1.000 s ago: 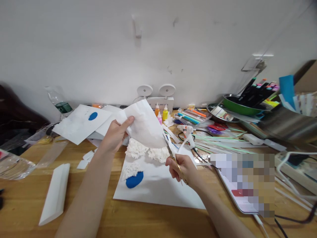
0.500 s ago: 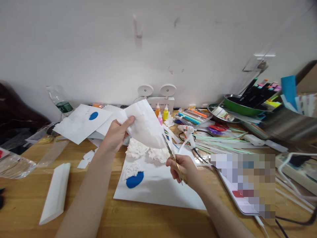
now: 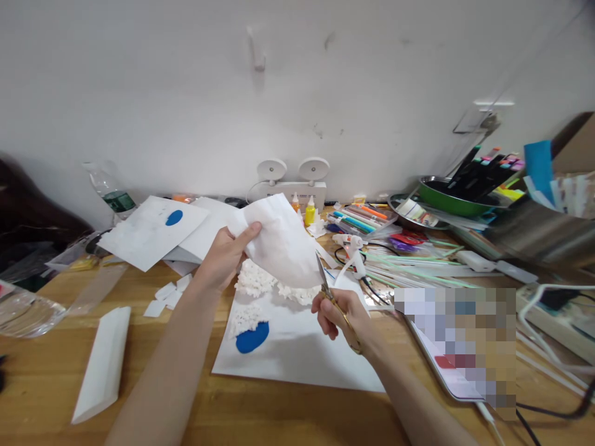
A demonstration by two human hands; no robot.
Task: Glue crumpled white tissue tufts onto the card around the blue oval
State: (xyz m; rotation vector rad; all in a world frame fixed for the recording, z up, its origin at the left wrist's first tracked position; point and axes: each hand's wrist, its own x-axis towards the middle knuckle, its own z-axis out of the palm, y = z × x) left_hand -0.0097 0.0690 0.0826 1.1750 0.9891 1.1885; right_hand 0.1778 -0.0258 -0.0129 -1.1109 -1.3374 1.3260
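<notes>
My left hand [image 3: 226, 255] pinches the left edge of a white sheet of paper [image 3: 281, 241], thumb on top, and holds it up above the table. In my right hand [image 3: 341, 313] is a pair of scissors [image 3: 326, 288] with gold handles, blades pointing up at the paper's right edge. Whether the blades touch the paper I cannot tell. Below both hands lies a larger white sheet [image 3: 297, 359]. On it are clumps of crumpled white bits [image 3: 255, 277] and a blue patch [image 3: 252, 338], partly covered by one clump.
A folded white paper strip [image 3: 103, 365] and small paper squares [image 3: 162, 297] lie at left. Behind my right hand is a glue gun [image 3: 352, 251] with its cord. A phone [image 3: 446, 359] lies at right; a green bowl [image 3: 458, 201] holds markers. A bottle [image 3: 111, 189] stands back left.
The scissors have swung in my right hand, with the blades now at the paper's right edge and the handle lower right. My left hand and the paper have shifted slightly right.
</notes>
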